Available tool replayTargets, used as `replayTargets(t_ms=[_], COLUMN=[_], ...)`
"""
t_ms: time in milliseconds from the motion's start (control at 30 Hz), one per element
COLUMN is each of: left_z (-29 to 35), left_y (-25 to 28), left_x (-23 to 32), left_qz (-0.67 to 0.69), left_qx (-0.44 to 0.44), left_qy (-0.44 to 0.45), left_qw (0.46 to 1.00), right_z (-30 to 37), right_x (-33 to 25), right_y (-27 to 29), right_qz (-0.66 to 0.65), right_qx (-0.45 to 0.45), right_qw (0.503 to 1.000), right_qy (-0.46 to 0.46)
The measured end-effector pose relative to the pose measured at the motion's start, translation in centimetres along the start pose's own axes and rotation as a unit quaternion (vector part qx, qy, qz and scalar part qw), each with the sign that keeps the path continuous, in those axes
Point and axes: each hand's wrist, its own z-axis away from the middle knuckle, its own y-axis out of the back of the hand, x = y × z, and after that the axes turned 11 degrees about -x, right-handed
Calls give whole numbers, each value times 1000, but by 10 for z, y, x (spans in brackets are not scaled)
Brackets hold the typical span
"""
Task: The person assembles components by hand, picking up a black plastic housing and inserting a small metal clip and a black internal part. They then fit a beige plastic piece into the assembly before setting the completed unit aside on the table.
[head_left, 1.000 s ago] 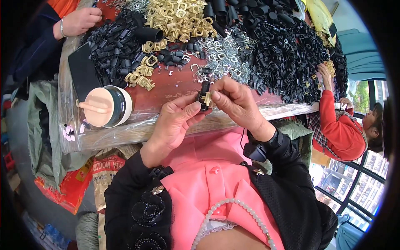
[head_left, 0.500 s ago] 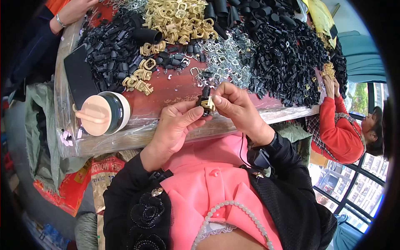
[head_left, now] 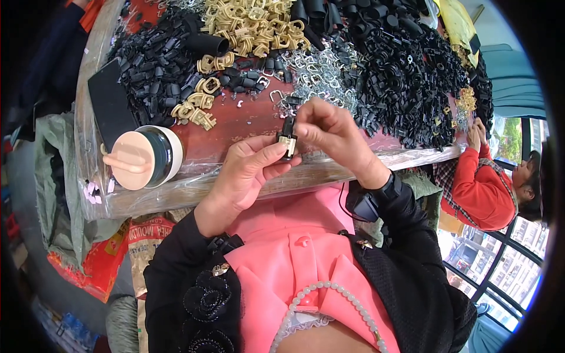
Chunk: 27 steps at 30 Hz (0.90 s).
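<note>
My left hand (head_left: 238,173) grips a small black plastic assembly with a cream-coloured insert (head_left: 288,143) between thumb and fingers, held upright over the table's front edge. At its upper right side is my right hand (head_left: 332,132), thumb and fingertips pinched together. Whatever is between those fingertips is too small or hidden to make out. Beyond my hands lie a scatter of shiny metal loops (head_left: 321,70) and a few beige plastic rings (head_left: 197,112).
Heaps of black parts (head_left: 406,76) and beige rings (head_left: 253,26) cover the far table. A lidded jar (head_left: 134,160) and a dark flat slab (head_left: 112,100) sit at left. A co-worker in red sleeves (head_left: 468,176) works at right; another person's dark sleeve (head_left: 50,59) shows upper left.
My right hand has shifted slightly up, and the assembly has turned, its cream insert now facing me within the black body. The other person's hand at upper left has drawn farther up.
</note>
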Motion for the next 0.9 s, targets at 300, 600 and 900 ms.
replayTargets(t_ms=[300,600,900], left_z=[3,0,-15], left_y=[-4,-12,-26], left_x=[-4,-9,-13], left_qz=[1,2,-24], left_qx=[1,35,46], left_qy=[-43,-75,-79], left_qw=[999,997,996], right_z=[-26,2,26], right_x=[25,13,3], right_y=[16,18,2], right_qz=[608,-117,-372], right_qx=[105,83,33], right_qw=[775,989,926], right_qy=[138,29,50])
